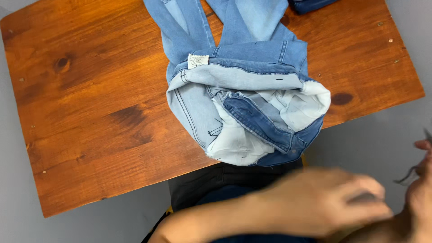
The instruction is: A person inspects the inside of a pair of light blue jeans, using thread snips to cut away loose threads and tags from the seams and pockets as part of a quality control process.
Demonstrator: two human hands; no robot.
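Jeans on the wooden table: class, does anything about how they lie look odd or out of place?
Yes. The light blue jeans lie with the waist turned partly inside out, so the white pocket linings show, and the waist end hangs over the near edge of the wooden table. Both hands are off them, to the lower right.

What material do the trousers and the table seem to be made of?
The trousers look like blue denim: woven texture, stitched seams, paler inside and white pocket lining. The table looks like stained, slightly glossy wood, probably pine: grain lines and dark knots show.
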